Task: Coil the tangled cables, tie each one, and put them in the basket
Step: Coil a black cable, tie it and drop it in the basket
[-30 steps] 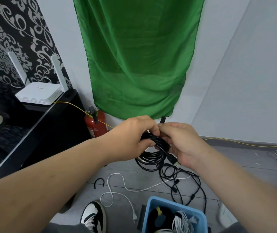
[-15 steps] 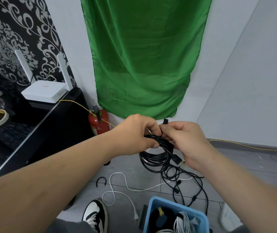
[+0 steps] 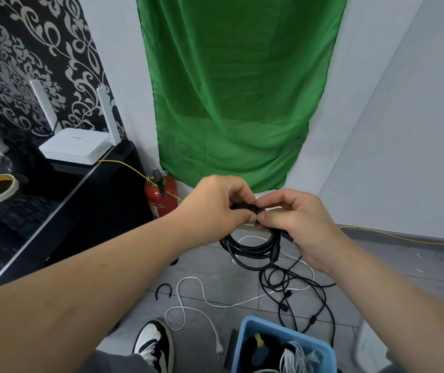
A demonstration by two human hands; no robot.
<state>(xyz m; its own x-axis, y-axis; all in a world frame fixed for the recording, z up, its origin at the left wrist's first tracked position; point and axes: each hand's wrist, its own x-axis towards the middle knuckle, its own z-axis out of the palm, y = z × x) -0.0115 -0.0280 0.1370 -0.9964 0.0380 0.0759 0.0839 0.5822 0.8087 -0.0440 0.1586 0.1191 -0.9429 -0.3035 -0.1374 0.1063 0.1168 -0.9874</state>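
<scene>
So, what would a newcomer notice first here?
The green cloth on the far wall catches the eye first. Below it, at centre, the left hand and right hand pinch the top of a coiled black cable. A blue basket sits at the bottom edge.

Black coil point(image 3: 250, 249): several bunched loops, hanging upright above the floor.
Loose black cable point(image 3: 313, 318): tangled on the floor tiles below the coil.
White cable point(image 3: 188, 278): sprawled in curves, plug near the basket.
Basket point(image 3: 238, 354): blue, holding coiled bundles.
</scene>
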